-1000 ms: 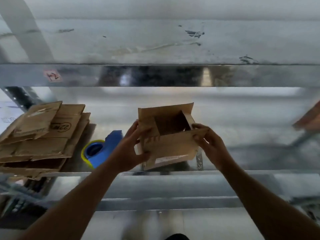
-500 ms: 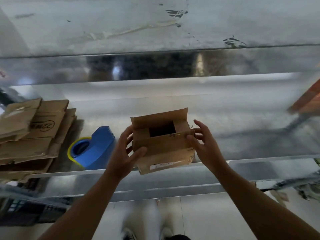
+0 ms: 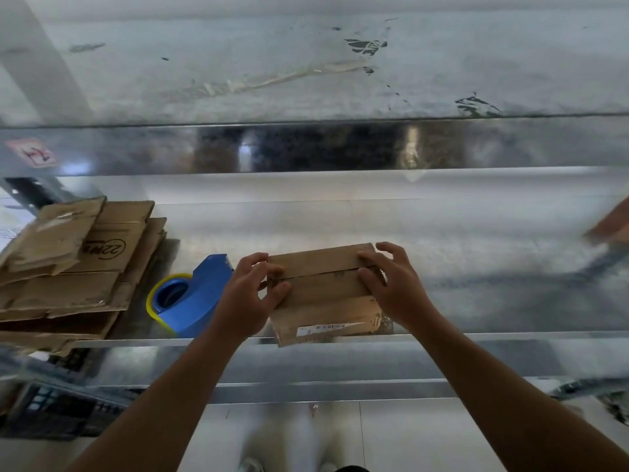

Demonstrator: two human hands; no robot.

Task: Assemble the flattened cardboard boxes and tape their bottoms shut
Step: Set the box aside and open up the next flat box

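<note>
A small brown cardboard box [image 3: 326, 294] stands on the metal shelf [image 3: 442, 253] near its front edge, its two flaps folded shut with a seam across the top. My left hand [image 3: 250, 294] grips the box's left end, thumb and fingers curled over the flaps. My right hand [image 3: 391, 284] grips the right end, fingers pressing the flaps down. A white label shows on the box's near side. A blue tape dispenser [image 3: 190, 298] with a yellow-rimmed roll lies just left of my left hand.
A stack of flattened cardboard boxes [image 3: 75, 264] lies at the shelf's left end. An upper metal shelf [image 3: 306, 144] runs across above. A brown object [image 3: 612, 219] sits at the far right edge. The floor and my shoes show below.
The box's open top has been closed: both flaps are folded down flat. Both hands moved up onto the flaps at the box's ends.
</note>
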